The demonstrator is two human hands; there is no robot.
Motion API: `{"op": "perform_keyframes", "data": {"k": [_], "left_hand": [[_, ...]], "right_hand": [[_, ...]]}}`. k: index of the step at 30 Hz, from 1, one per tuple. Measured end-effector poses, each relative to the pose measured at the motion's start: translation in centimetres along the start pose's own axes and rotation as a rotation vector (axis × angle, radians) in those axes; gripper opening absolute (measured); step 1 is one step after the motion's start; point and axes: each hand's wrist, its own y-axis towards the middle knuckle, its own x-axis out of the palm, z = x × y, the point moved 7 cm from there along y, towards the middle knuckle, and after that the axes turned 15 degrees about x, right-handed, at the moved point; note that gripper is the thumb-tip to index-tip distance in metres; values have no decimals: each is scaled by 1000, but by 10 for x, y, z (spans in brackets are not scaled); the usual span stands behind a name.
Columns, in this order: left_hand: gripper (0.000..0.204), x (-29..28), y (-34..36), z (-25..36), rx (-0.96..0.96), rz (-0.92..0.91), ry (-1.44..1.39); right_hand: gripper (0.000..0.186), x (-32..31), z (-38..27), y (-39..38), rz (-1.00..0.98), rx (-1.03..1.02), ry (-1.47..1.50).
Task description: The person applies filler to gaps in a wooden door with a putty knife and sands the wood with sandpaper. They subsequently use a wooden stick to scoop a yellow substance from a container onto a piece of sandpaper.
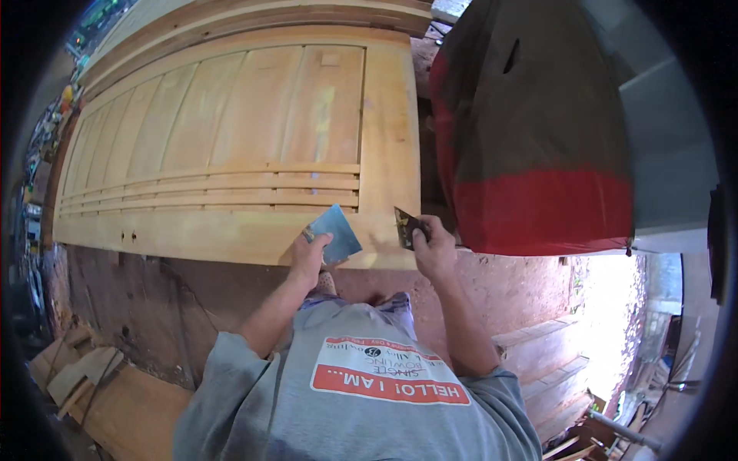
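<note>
My left hand [311,255] is closed on a flat, square blue-grey plate [338,237], thumb on top, above the door's near edge. A smear of pale paste seems to sit on the plate near my fingers. My right hand [436,250] grips a dark, flat putty knife [404,227] with yellowish paste on its blade, just past the door's right corner. The two tools are apart. Beneath them lies a pale wooden door [388,138] with long panels and a band of narrow slats [269,182].
A dark cover with a red border [538,211] drapes a bulky thing to the right. More wood [254,17] lies beyond the door. Steps [538,338] are at lower right, and boards [131,399] lean at lower left.
</note>
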Motion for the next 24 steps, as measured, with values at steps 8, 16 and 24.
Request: {"op": "perform_keyframes", "data": {"k": [8,16,24], "left_hand": [[25,6,-19,-36,-51,59,40],[23,52,-29,-48,23,89,-133],[23,78,-41,-42,-69,50,-473]], "right_hand": [[23,17,22,23,-113,-42,-36],[23,25,52,44,-423,149,551],[34,3,-14,-13,-269,-368,156]]}}
